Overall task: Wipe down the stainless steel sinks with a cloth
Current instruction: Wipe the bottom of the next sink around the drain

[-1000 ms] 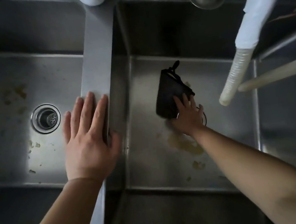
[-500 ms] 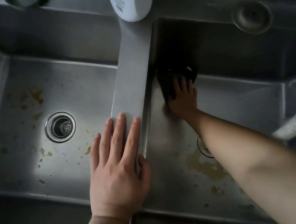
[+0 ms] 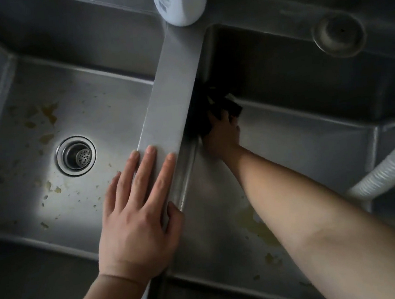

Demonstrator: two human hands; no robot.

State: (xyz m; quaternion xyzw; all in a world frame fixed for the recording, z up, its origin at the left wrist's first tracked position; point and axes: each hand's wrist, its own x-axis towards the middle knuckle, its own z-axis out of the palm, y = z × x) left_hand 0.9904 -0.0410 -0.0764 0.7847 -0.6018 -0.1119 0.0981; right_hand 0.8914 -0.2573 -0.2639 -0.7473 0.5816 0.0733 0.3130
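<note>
The right hand [image 3: 222, 132] reached deep into the right sink [image 3: 300, 143] and pressed the dark cloth [image 3: 208, 114] into its far left corner, where the floor met the divider wall; in that shadow I could not tell whether the fingers were curled round the cloth or lay flat on it. The left hand [image 3: 138, 219] lay spread, palm down, on the divider [image 3: 172, 86] between the basins, thumb hooked over its right edge, holding nothing; it looked to be bracing the body. Judged from the steel, the job was far from done: yellowish stains [image 3: 258, 225] lay on the near floor of the right sink beside the forearm; the left sink [image 3: 19, 134] looked untouched, with brown flecks [image 3: 44, 116] scattered round its drain [image 3: 76, 155]. A white bottle [image 3: 180, 0] stood at the far end of the divider; a ribbed hose [image 3: 389, 173] hung at the right.
</note>
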